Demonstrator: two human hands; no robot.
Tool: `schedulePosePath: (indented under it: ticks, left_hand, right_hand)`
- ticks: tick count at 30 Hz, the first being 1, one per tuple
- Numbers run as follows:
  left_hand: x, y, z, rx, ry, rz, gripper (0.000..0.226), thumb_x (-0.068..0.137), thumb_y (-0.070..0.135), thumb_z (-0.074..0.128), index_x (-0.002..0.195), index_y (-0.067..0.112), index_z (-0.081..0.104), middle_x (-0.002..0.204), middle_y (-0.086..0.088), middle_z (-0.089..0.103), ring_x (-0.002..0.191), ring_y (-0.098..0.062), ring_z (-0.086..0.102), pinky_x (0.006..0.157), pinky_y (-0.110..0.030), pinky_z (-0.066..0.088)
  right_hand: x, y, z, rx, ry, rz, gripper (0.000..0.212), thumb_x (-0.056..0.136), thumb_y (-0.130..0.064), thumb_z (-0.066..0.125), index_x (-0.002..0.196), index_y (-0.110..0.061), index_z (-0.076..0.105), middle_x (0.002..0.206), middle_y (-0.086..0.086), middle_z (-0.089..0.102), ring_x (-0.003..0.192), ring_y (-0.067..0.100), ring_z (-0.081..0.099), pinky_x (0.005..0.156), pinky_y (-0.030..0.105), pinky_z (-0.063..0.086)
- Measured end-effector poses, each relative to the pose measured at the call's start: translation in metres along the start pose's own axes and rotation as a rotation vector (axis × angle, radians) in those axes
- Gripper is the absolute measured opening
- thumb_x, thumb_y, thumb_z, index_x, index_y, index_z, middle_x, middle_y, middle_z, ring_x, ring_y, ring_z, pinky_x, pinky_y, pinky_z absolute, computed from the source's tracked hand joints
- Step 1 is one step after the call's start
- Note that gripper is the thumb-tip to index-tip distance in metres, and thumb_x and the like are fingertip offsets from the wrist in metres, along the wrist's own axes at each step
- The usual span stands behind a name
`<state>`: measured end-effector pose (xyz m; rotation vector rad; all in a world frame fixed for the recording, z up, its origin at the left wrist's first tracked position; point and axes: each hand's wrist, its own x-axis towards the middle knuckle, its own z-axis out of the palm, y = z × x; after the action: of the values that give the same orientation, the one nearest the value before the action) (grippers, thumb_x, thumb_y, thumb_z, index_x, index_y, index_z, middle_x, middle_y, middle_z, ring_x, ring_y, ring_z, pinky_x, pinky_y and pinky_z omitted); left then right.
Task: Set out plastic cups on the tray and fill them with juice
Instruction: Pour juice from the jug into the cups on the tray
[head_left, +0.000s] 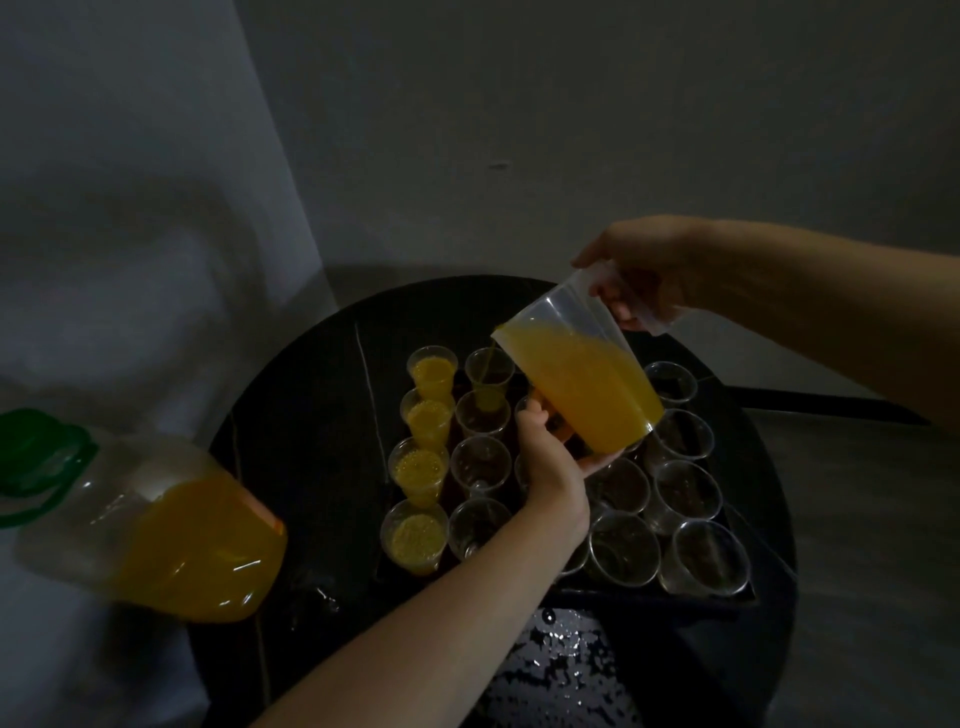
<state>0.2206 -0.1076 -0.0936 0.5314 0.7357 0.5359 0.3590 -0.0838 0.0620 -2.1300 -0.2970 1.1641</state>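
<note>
The right hand (644, 275) grips the handle of a clear plastic pitcher (582, 374), fingers wrapped through it, and holds the pitcher tipped with its spout down toward the tray's far-left corner. The left hand (550, 457) cups the pitcher's base from below, with the thumb pressed against the side wall and the fingers curled under the bottom. The pitcher is about half full of orange juice (587, 384). A thin stream (485, 366) runs from the spout into the far cup of the second column (489, 371), which has a little juice at its bottom.

A dark tray (649, 597) sits on the middle of the round black desk (301, 415), toward its right side. Clear plastic cups stand on it upright in close rows, rims nearly touching. The four cups in the column along the tray's left edge are filled with juice: the far one (431, 369), the next (423, 415), the third (418, 470) and the near one (415, 535). The remaining cups in view, such as one near the tray's right edge (685, 488) and one at its near-right corner (711, 558), are empty. The arms and pitcher hide part of the middle columns.

At the desk's left edge stands a large clear bottle (156, 535) with a green cap (41, 447), orange juice filling its lower part.
</note>
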Motion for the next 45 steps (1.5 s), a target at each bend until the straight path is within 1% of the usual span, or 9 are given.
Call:
schedulePosePath:
  ticks: [4, 10, 18, 24, 28, 36, 40, 43, 45]
  left_hand:
    - [-0.001, -0.001, 0.000, 0.002, -0.005, -0.003, 0.042, 0.107, 0.037, 0.025, 0.139, 0.028, 0.051, 0.124, -0.007, 0.056, 0.108, -0.027, 0.059, 0.090, -0.058, 0.057]
    - [-0.002, -0.005, 0.001, -0.015, 0.007, -0.011, 0.043, 0.107, 0.036, 0.025, 0.141, 0.026, 0.050, 0.123, -0.007, 0.056, 0.108, -0.026, 0.060, 0.089, -0.058, 0.057]
    - [-0.009, -0.004, 0.009, -0.037, 0.003, -0.017, 0.037, 0.107, 0.036, 0.025, 0.134, 0.031, 0.050, 0.121, -0.005, 0.055, 0.108, -0.025, 0.058, 0.093, -0.058, 0.056]
    - [-0.011, -0.004, 0.011, -0.053, 0.004, -0.039, 0.037, 0.108, 0.035, 0.025, 0.135, 0.030, 0.049, 0.115, -0.003, 0.055, 0.103, -0.023, 0.058, 0.096, -0.060, 0.053]
    - [-0.012, -0.006, 0.012, -0.052, 0.006, -0.036, 0.040, 0.107, 0.036, 0.026, 0.139, 0.028, 0.049, 0.119, -0.004, 0.055, 0.106, -0.024, 0.058, 0.094, -0.058, 0.055]
    - [-0.013, -0.006, 0.012, -0.078, 0.007, -0.042, 0.041, 0.108, 0.036, 0.026, 0.140, 0.028, 0.050, 0.119, -0.003, 0.055, 0.106, -0.022, 0.058, 0.089, -0.056, 0.057]
    - [-0.013, -0.009, 0.012, -0.078, 0.006, -0.047, 0.041, 0.108, 0.038, 0.026, 0.140, 0.028, 0.050, 0.120, -0.004, 0.055, 0.108, -0.024, 0.058, 0.090, -0.056, 0.057]
    - [-0.012, -0.008, 0.012, -0.085, 0.002, -0.049, 0.041, 0.107, 0.038, 0.026, 0.138, 0.029, 0.051, 0.121, -0.004, 0.055, 0.108, -0.024, 0.058, 0.092, -0.056, 0.057]
    - [-0.012, -0.008, 0.013, -0.081, -0.004, -0.043, 0.040, 0.107, 0.038, 0.026, 0.138, 0.029, 0.050, 0.120, -0.003, 0.055, 0.108, -0.024, 0.058, 0.092, -0.057, 0.056]
  right_hand:
    - [0.000, 0.001, -0.001, 0.009, -0.011, -0.002, 0.033, 0.096, -0.035, 0.059, 0.117, -0.010, 0.061, 0.064, 0.003, 0.050, 0.056, 0.012, 0.045, 0.063, 0.025, 0.041]
    - [0.002, 0.003, -0.001, -0.013, -0.011, -0.001, 0.030, 0.096, -0.037, 0.059, 0.109, -0.011, 0.061, 0.061, 0.003, 0.050, 0.056, 0.012, 0.045, 0.070, 0.026, 0.040]
    - [-0.004, 0.000, -0.003, -0.031, 0.000, 0.001, 0.027, 0.097, -0.036, 0.058, 0.100, -0.010, 0.061, 0.060, 0.003, 0.050, 0.053, 0.012, 0.045, 0.058, 0.023, 0.041]
    - [-0.006, 0.000, -0.003, -0.073, -0.007, 0.006, 0.027, 0.097, -0.038, 0.057, 0.095, -0.012, 0.060, 0.058, 0.003, 0.050, 0.056, 0.012, 0.044, 0.068, 0.026, 0.039]
    - [-0.007, 0.000, -0.004, -0.073, -0.003, 0.001, 0.026, 0.097, -0.037, 0.057, 0.097, -0.011, 0.059, 0.056, 0.003, 0.050, 0.055, 0.012, 0.044, 0.064, 0.025, 0.040]
    - [-0.007, 0.000, -0.005, -0.083, -0.004, 0.001, 0.027, 0.098, -0.038, 0.056, 0.102, -0.011, 0.061, 0.061, 0.002, 0.049, 0.057, 0.012, 0.044, 0.069, 0.026, 0.039]
    - [-0.005, 0.000, -0.005, -0.078, 0.004, 0.003, 0.026, 0.097, -0.037, 0.057, 0.099, -0.011, 0.060, 0.063, 0.003, 0.049, 0.058, 0.013, 0.044, 0.077, 0.027, 0.038]
    - [-0.004, -0.001, -0.004, -0.074, 0.010, 0.022, 0.026, 0.096, -0.038, 0.058, 0.097, -0.012, 0.060, 0.062, 0.003, 0.050, 0.058, 0.013, 0.045, 0.074, 0.026, 0.040]
    - [-0.005, -0.002, -0.004, -0.086, 0.013, 0.019, 0.026, 0.096, -0.038, 0.058, 0.096, -0.012, 0.060, 0.061, 0.003, 0.049, 0.058, 0.013, 0.045, 0.076, 0.027, 0.040]
